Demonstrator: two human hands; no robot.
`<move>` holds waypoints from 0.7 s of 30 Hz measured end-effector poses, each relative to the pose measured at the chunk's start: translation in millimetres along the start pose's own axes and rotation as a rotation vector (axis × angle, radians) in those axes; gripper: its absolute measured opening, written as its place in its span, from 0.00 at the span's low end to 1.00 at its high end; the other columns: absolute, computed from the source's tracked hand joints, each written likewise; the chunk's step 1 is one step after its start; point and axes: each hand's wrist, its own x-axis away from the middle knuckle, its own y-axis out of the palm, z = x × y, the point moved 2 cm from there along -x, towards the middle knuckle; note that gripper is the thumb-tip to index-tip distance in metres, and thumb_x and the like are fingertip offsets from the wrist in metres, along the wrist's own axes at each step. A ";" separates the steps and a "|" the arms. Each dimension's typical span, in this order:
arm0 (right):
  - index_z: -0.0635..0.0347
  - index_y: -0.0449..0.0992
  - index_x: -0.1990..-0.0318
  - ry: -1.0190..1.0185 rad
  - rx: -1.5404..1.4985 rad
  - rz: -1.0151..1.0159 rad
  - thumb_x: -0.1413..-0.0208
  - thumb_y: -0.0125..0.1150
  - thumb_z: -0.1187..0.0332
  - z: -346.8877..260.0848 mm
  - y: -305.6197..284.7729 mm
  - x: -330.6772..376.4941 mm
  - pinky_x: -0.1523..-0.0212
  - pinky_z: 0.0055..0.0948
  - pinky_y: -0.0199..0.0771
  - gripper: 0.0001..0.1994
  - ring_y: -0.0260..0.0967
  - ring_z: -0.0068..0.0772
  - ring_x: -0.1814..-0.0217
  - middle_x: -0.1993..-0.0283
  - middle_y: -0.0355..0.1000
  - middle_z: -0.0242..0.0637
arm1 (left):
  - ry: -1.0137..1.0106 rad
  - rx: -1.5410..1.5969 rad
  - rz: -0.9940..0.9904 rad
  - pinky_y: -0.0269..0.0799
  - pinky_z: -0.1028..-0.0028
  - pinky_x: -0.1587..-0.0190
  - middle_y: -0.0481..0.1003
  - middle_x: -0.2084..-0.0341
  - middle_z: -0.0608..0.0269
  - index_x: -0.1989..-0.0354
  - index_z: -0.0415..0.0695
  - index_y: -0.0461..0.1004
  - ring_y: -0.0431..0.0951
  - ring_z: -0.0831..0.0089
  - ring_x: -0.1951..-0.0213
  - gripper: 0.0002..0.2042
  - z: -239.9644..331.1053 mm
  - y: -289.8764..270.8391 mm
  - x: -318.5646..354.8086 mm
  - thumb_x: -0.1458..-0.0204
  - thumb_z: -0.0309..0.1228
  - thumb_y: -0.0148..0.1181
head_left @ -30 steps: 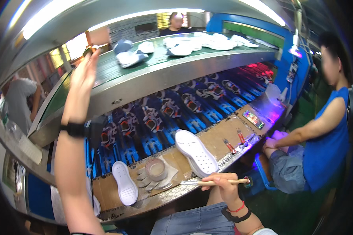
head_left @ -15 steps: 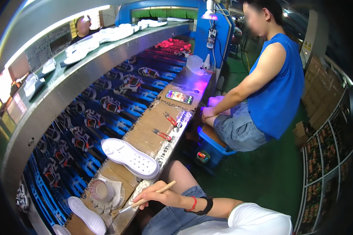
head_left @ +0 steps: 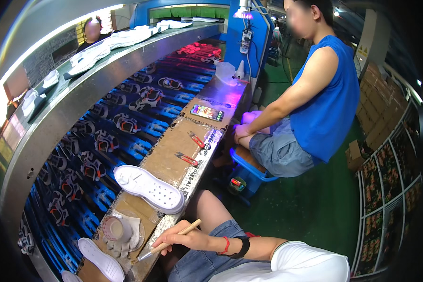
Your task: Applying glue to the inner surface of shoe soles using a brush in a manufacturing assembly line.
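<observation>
My right hand (head_left: 181,236) is closed in a pen-like grip around a slim brush with a pale wooden handle (head_left: 191,227). The bristle end points down and left, close to the bench edge near a glove. A cup (head_left: 117,228) with pale contents stands on that whitish work glove (head_left: 135,237). One white shoe sole (head_left: 148,189) with small holes lies on the cardboard-covered bench beyond the hand. Another white sole (head_left: 101,259) rests at the near left, and part of a third (head_left: 70,276) shows at the lower rim. My left hand is out of view.
Two red-handled snips (head_left: 187,158) and a phone (head_left: 207,113) lie on the cardboard (head_left: 167,152). Shoe uppers (head_left: 127,123) sit on blue racks at left, under a raised shelf (head_left: 127,57) of soles. A person in blue (head_left: 315,101) sits on a stool at right.
The view has shifted slightly, so the bench and the seated person appear a little further left. My right hand keeps its grip on the brush, with the bristle end still by the glove.
</observation>
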 end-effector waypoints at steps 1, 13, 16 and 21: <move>0.73 0.76 0.57 0.001 -0.002 -0.001 0.40 0.47 0.71 0.1 0.0 0.0 0.65 0.21 0.72 0.14 0.73 0.24 0.66 0.62 0.77 0.46 | -0.020 0.029 -0.008 0.69 0.66 0.53 0.68 0.52 0.49 0.44 0.35 0.60 0.70 0.61 0.53 0.27 1.1 3.1 0.9 0.52 0.25 0.61; 0.70 0.77 0.58 0.011 0.034 0.009 0.39 0.47 0.67 -3.1 3.6 -5.5 0.66 0.20 0.72 0.15 0.73 0.23 0.67 0.68 0.77 0.41 | -0.279 0.359 -0.073 0.67 0.67 0.49 0.66 0.48 0.51 0.41 0.36 0.57 0.69 0.61 0.49 0.26 13.4 26.1 17.4 0.49 0.20 0.55; 0.70 0.77 0.58 -0.004 0.065 -0.008 0.39 0.47 0.67 -11.4 2.8 -5.4 0.66 0.20 0.71 0.15 0.72 0.22 0.67 0.68 0.77 0.41 | -0.351 0.441 -0.086 0.67 0.67 0.48 0.66 0.47 0.51 0.40 0.36 0.56 0.68 0.62 0.47 0.26 19.2 33.6 26.4 0.49 0.19 0.53; 0.70 0.77 0.57 -0.026 0.102 -0.027 0.39 0.47 0.68 -20.9 5.0 -2.2 0.65 0.20 0.71 0.14 0.72 0.22 0.67 0.68 0.77 0.40 | -0.315 0.335 -0.094 0.63 0.69 0.46 0.70 0.51 0.51 0.47 0.28 0.63 0.71 0.64 0.51 0.20 56.9 75.7 33.3 0.49 0.20 0.53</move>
